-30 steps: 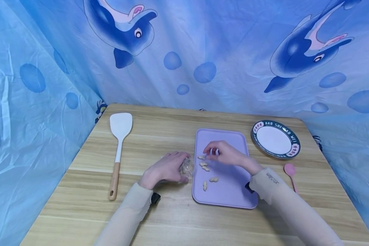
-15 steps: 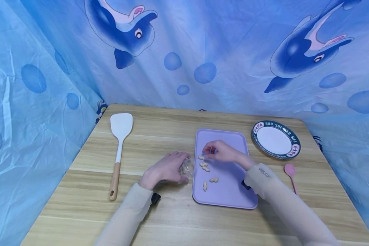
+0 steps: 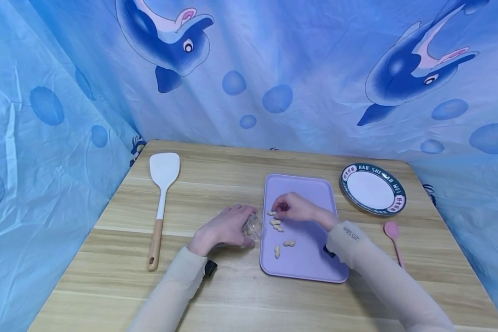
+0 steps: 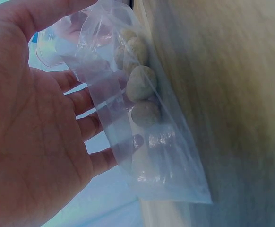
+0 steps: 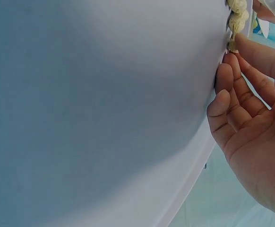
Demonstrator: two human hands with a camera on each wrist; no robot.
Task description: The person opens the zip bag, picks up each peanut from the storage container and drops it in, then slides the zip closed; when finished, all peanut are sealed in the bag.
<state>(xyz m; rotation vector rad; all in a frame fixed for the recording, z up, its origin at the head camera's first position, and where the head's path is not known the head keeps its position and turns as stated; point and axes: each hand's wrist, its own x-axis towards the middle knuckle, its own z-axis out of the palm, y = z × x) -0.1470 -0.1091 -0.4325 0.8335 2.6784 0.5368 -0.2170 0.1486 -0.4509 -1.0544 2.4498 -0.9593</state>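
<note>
My left hand [image 3: 225, 227] holds a clear plastic bag [image 4: 168, 158] by the left side of a purple tray [image 3: 311, 268]. The thumb and fingers lie around the bag's mouth, and several round pale peanuts [image 4: 141, 84] show inside it. Over the tray's left part, my right hand [image 3: 296, 207] pinches the end of a peanut [image 5: 233, 45] between thumb and fingertips, low against the tray. Just nearer on the tray lies a pair of peanuts [image 3: 275, 222] close together. Two others lie apart, one peanut [image 3: 289, 243] sideways and one peanut [image 3: 277, 251] lengthwise.
A white spatula [image 3: 164, 170] with a wooden handle lies at the left of the wooden table [image 3: 216, 299]. Right of the tray are a green-rimmed white plate [image 3: 369, 189] and a small pink spoon [image 3: 392, 229]. A blue dolphin-print curtain [image 3: 315, 129] hangs behind.
My right hand has come down slightly and leftward, and its fingertips have closed on the peanut at the tray's left side. The left hand and bag have stayed in place.
</note>
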